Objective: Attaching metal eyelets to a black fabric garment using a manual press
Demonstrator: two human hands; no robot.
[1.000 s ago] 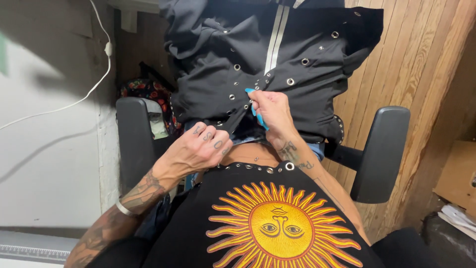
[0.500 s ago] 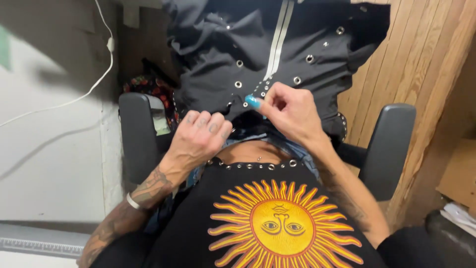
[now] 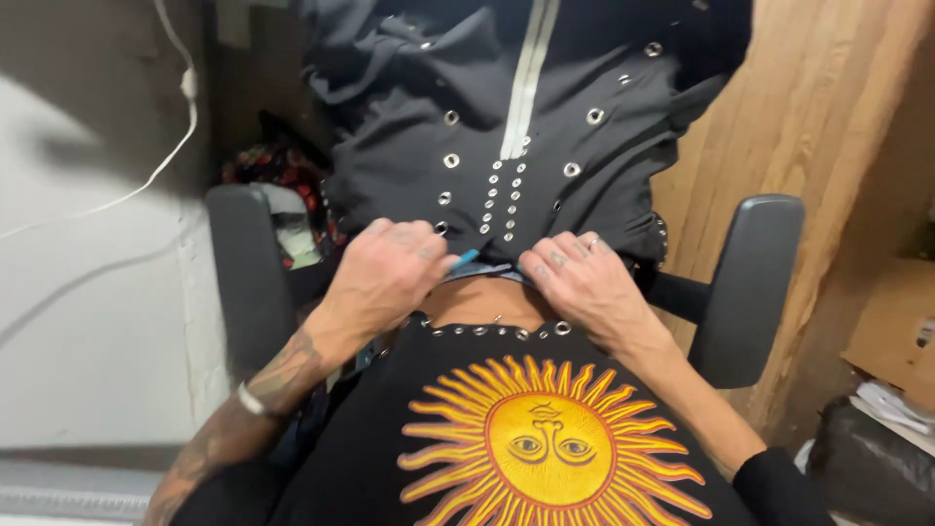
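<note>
Black studded garment, left hand, right hand gripping hem

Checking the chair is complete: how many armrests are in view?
2: left armrest beside the left hand; right armrest beyond the right hand.

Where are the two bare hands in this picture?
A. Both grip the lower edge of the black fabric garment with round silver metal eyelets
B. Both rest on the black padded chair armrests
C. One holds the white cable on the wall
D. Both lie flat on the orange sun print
A: the left hand and the right hand both clutch the hem of the black eyelet garment, side by side above the orange sun print.
</note>
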